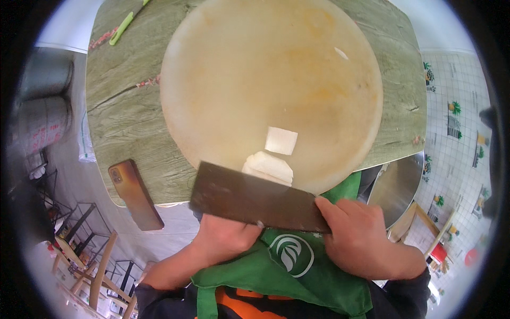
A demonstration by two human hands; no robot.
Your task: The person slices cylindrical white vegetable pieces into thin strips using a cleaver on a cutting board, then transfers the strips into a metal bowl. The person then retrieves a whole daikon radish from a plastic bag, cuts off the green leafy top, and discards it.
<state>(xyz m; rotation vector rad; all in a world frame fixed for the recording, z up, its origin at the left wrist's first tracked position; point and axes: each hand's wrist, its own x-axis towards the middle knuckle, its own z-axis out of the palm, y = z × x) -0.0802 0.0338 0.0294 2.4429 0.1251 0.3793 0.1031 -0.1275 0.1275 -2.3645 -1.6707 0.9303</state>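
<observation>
My right hand (353, 234) is closed around the near end of a wide dark cleaver (255, 199), its handle hidden in the grip. The blade reaches leftward over the near rim of a big round cutting board (239, 80). My left hand (228, 234) is curled below the blade, beside the green apron (324, 260); its fingertips are partly hidden, and I cannot make out what they hold. Just beyond the blade lies a white cut chunk (268, 166), partly covered by it. A flat white square piece (281, 140) rests farther up the board.
The board stands on a green wood-patterned table (127, 122). A phone (135, 194) lies over the table's near left edge. A green-handled tool (122, 27) is at the far left. A small white scrap (341, 53) sits on the board. A round metal vessel (396, 183) stands at lower right.
</observation>
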